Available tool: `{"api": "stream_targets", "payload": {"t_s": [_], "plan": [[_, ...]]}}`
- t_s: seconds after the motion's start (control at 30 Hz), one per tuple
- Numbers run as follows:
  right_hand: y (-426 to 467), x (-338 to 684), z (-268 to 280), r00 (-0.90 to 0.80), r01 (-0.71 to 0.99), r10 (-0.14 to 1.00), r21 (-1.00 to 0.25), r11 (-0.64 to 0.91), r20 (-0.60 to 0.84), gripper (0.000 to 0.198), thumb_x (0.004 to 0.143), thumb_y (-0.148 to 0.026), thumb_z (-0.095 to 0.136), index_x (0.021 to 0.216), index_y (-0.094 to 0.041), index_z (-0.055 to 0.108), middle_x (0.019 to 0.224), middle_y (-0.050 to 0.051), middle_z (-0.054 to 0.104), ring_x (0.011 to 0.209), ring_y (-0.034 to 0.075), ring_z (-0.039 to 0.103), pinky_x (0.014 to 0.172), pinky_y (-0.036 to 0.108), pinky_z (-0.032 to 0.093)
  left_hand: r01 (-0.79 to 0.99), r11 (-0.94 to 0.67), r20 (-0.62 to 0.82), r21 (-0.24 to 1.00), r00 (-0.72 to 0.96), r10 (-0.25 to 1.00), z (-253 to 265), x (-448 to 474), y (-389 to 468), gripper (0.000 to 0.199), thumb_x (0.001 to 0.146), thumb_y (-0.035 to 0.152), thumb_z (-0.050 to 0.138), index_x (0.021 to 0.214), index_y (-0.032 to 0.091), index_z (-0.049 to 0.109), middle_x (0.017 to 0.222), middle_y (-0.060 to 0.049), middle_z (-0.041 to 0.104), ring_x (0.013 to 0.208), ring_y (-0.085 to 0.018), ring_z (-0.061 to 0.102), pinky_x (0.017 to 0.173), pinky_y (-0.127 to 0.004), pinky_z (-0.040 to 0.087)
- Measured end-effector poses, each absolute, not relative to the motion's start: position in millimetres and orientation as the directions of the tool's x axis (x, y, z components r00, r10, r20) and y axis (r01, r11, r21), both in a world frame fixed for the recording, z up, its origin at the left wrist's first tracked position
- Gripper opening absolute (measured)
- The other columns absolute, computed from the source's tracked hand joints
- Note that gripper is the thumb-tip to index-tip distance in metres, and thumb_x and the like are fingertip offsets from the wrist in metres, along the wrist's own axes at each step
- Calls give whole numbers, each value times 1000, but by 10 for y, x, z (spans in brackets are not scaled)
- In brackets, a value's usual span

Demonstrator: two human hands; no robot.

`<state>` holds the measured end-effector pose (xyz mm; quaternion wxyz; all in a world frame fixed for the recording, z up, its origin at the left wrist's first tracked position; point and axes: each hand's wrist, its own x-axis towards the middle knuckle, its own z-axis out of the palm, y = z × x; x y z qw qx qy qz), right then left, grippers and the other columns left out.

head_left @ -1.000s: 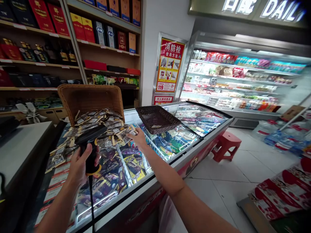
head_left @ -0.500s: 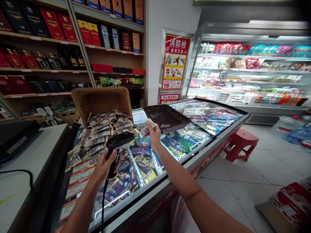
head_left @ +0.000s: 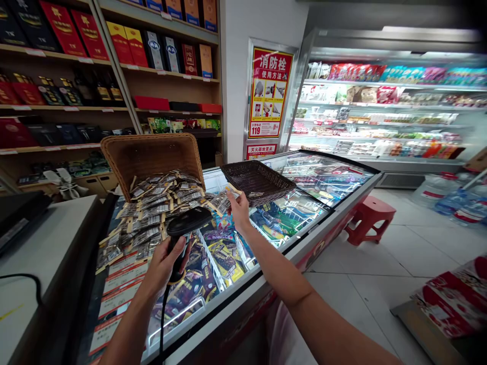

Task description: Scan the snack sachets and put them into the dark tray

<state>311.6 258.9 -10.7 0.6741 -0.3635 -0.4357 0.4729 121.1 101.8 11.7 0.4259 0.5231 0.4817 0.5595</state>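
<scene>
My left hand (head_left: 167,261) is wrapped round the handle of a black barcode scanner (head_left: 189,221), its head pointing right and its cable hanging down. Between the thumb and fingers of my right hand (head_left: 239,207) is a small snack packet (head_left: 220,202), held just in front of the scanner head. A heap of similar packets (head_left: 155,208) spills out of a tan wicker basket (head_left: 152,152) tipped on its side. Beyond my right hand lies a dark brown woven tray (head_left: 262,177) with a few packets inside. All of this rests on the glass top of a chest freezer (head_left: 323,203).
Price labels (head_left: 117,289) lie along the freezer's left side. A counter (head_left: 72,238) with a black device stands at the left. On the floor at right are a red stool (head_left: 371,218), water bottles (head_left: 437,190) and a red-white carton (head_left: 456,299). Shelves and a lit fridge stand behind.
The view has shifted slightly, so the surroundings sit a little further left. Both hands keep their holds, and the packet stays near the scanner head.
</scene>
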Motion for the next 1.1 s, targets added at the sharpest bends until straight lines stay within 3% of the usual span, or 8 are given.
{"api": "stream_targets", "payload": {"t_s": [0.1,0.2,0.33,0.47,0.57,0.73,0.9,1.1], "plan": [[2650,3100,-131,182,-326,964,-913,244,192,50,77,-68,75,96,-27,54,60,-11,40,41,10,43,41,26,34,-21,-155,151,988,-137,979,121,1205,1042,51,80,68,76,78,20,59,62,1,58,41,-9,44,38,-23,34],[2776,3147,-148,207,-380,971,-904,194,121,46,80,-62,75,100,-26,53,60,-10,48,46,14,54,45,28,44,-89,-145,124,985,-213,969,131,1153,1079,52,75,67,82,82,20,61,67,1,62,43,-10,48,38,-23,37],[2990,3356,-107,407,-569,910,-756,324,84,33,91,-43,69,108,-27,45,83,-4,68,72,17,74,75,34,65,-181,-183,124,966,-297,947,187,1033,1144,57,67,66,88,93,20,66,68,2,64,42,-10,50,36,-22,38],[3155,3537,-84,547,-641,836,-620,454,46,31,92,-28,65,114,-25,43,113,4,72,109,14,75,107,36,58,-255,-238,132,937,-372,919,293,945,1158,66,58,67,93,93,18,64,66,4,63,41,-9,49,35,-22,38],[3186,3502,-179,478,-633,876,-667,392,61,39,88,-25,68,120,-24,46,117,6,72,111,15,75,110,39,55,-286,-279,142,917,-420,896,354,902,1138,70,54,66,95,91,17,63,64,5,62,41,-9,50,35,-21,38],[3059,3223,-433,291,-205,910,-910,360,295,29,86,-34,69,110,-22,60,102,3,73,88,17,74,95,37,59,-263,-371,204,891,-499,842,349,743,1135,68,58,65,94,91,15,63,63,4,63,40,-9,52,34,-22,38],[3005,2808,-460,54,333,969,-919,211,242,35,83,-53,73,69,-23,63,73,5,67,85,26,70,81,35,55,-259,-449,232,855,-583,779,312,618,1150,59,65,61,92,89,17,61,60,4,63,39,-9,53,35,-22,38],[3050,2332,-318,57,388,969,-899,201,241,33,81,-49,76,63,-25,63,62,4,61,84,26,67,71,30,49,-308,-430,210,848,-549,809,290,703,1156,62,60,63,93,86,17,61,61,5,62,39,-8,51,35,-22,38]]}}
